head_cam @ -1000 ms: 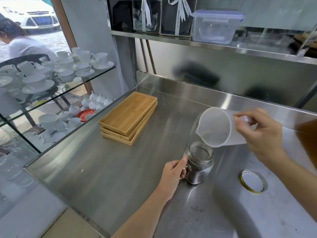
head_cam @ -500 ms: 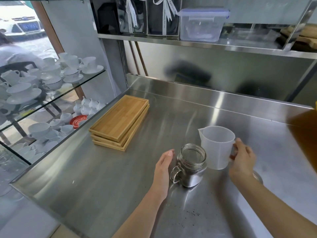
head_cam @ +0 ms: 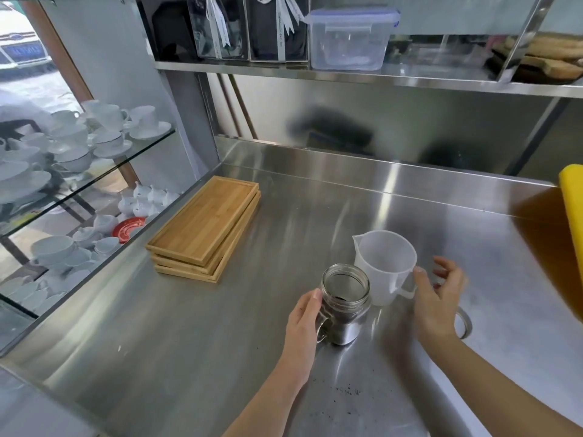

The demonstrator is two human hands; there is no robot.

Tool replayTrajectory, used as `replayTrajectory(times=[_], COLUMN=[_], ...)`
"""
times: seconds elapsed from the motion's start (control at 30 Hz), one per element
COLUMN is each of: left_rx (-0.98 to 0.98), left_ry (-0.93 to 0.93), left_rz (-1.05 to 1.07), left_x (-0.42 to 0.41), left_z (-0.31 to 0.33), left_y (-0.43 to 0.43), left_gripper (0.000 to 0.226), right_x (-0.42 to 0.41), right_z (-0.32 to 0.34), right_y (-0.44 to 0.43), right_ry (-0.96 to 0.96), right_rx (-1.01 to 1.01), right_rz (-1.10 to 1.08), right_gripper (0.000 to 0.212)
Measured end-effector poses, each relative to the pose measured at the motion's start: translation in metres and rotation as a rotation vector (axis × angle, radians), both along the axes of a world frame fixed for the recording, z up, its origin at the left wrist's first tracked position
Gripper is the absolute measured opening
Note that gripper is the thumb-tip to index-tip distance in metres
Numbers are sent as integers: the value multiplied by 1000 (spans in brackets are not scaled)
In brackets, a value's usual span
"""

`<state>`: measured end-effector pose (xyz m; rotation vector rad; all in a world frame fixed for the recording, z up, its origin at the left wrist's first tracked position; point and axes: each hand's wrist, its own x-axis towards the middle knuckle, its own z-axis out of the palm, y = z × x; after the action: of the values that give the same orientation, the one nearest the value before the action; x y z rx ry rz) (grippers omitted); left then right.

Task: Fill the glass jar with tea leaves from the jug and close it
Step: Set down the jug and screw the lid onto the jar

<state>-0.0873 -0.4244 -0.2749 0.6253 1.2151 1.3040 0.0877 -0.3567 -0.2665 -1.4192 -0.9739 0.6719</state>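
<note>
A clear glass jar with a handle (head_cam: 345, 302) stands lidless on the stainless-steel counter (head_cam: 176, 351), lower centre of the frame, dark tea leaves (head_cam: 342, 298) inside. The left hand (head_cam: 303, 323) rests against its left side, fingers loosely curved around it. Just behind, touching it, a translucent white plastic jug (head_cam: 383, 266) stands upright. The right hand (head_cam: 437, 298) is spread open beside the jug's handle, thumb tip at the rim. A gold-rimmed round lid (head_cam: 463, 324) lies partly hidden behind that wrist.
</note>
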Motion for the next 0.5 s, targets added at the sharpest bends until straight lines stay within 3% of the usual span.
replayTrajectory(times=[0.1,0.2,0.37,0.5], left_rx=[16,23,36,42], left_ry=[10,64,151,218], left_rz=[14,34,84,40], left_x=[4,12,24,28], left_z=[1,-1,0,2], left_y=[-6,-10,-17,-25], left_gripper=[23,22,20,19], right_x=[-4,-7,-10,-14], right_z=[11,16,-5,3], right_y=[-17,-35,-52,-49], right_ry=[-241,-272,-238,-168], right_rx=[220,338,50,-61], right_rz=[122,364,855,919], right_gripper=[44,42,79,82])
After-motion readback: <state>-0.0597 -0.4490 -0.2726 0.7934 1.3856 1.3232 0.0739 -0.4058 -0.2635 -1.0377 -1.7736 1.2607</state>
